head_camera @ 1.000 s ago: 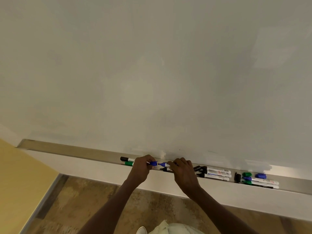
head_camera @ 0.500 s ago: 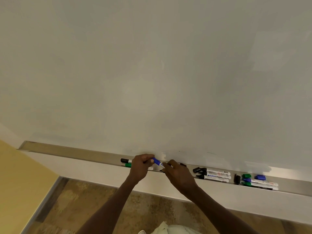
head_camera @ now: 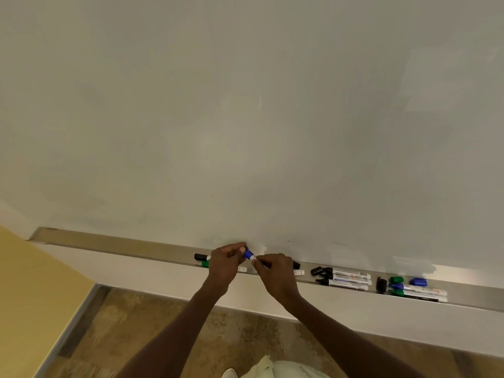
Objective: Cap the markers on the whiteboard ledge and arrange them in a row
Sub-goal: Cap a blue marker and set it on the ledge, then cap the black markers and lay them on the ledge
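Note:
My left hand [head_camera: 225, 261] pinches a blue cap [head_camera: 248, 253], which sits on the end of a white marker [head_camera: 254, 258] gripped in my right hand [head_camera: 274, 274]. Both hands meet just above the metal whiteboard ledge [head_camera: 114, 242]. Behind my left hand lie a black-capped marker [head_camera: 201, 257] and a green-capped marker [head_camera: 205, 264]. To the right lie two uncapped black markers [head_camera: 347, 279] with a loose black cap [head_camera: 316, 270]. Further right are a blue marker [head_camera: 417, 288] and a green marker [head_camera: 417, 295], both uncapped, with loose black [head_camera: 381, 285], green [head_camera: 396, 279] and blue [head_camera: 419, 281] caps.
The whiteboard [head_camera: 245, 118] fills the upper view. A yellow wall [head_camera: 32, 296] stands at the left, with mottled brown floor [head_camera: 136, 336] below the ledge. A pale piece of my clothing [head_camera: 278, 369] shows at the bottom edge.
One second ago the blue cap and the blue marker tip were apart. My hands have come together and lifted slightly, and the cap now sits on the marker's end.

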The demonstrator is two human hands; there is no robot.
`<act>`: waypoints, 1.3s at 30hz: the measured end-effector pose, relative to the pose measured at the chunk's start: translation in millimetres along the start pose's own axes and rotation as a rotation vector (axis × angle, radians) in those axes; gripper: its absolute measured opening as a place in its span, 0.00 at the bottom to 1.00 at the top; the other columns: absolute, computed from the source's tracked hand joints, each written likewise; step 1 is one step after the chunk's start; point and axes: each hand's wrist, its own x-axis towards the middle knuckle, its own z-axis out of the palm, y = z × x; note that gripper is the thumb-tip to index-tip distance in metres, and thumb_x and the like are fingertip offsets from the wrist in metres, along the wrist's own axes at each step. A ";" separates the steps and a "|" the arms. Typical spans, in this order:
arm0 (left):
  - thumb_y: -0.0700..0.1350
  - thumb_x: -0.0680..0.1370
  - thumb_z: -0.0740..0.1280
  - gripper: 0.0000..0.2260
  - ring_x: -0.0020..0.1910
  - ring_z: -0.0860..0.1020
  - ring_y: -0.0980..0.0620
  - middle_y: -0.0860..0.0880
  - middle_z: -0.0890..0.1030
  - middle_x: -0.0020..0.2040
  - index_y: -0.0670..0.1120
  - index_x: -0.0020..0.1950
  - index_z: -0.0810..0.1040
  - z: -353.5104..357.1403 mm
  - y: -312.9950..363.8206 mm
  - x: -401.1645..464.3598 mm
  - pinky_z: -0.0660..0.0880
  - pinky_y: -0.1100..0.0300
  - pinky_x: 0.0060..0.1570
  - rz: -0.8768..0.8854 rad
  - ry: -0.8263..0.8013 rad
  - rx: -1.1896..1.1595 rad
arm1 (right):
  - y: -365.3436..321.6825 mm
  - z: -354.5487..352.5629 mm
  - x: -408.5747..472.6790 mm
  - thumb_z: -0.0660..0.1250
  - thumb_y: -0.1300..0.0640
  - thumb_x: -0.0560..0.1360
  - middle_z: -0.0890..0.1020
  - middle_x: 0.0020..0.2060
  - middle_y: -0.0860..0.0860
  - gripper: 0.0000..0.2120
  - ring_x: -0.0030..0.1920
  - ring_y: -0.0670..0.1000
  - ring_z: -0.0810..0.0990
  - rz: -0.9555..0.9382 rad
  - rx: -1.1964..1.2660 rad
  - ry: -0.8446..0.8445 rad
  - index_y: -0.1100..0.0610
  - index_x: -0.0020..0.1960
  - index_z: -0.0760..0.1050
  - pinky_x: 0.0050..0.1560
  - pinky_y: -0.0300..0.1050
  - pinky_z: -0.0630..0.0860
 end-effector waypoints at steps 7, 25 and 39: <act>0.32 0.75 0.67 0.07 0.45 0.81 0.45 0.40 0.83 0.45 0.36 0.51 0.82 -11.4 2.6 18.7 0.80 0.57 0.49 -0.118 0.221 -0.222 | 8.4 -12.7 21.1 0.67 0.56 0.76 0.85 0.38 0.53 0.07 0.34 0.45 0.77 0.039 -0.063 -0.123 0.55 0.50 0.83 0.41 0.43 0.76; 0.38 0.70 0.73 0.02 0.39 0.83 0.47 0.47 0.84 0.36 0.43 0.39 0.84 -36.3 -18.0 24.3 0.81 0.51 0.50 -0.270 0.345 -0.023 | 13.9 22.4 43.5 0.71 0.64 0.73 0.84 0.43 0.57 0.04 0.39 0.52 0.82 0.288 0.011 0.005 0.62 0.46 0.83 0.46 0.49 0.82; 0.34 0.73 0.70 0.07 0.46 0.83 0.40 0.43 0.84 0.38 0.43 0.38 0.83 -2.9 -23.2 14.3 0.80 0.50 0.54 -0.187 0.175 -0.019 | 42.9 -6.0 28.5 0.64 0.69 0.74 0.84 0.41 0.53 0.10 0.38 0.47 0.78 0.057 -0.222 -0.113 0.59 0.44 0.82 0.39 0.37 0.77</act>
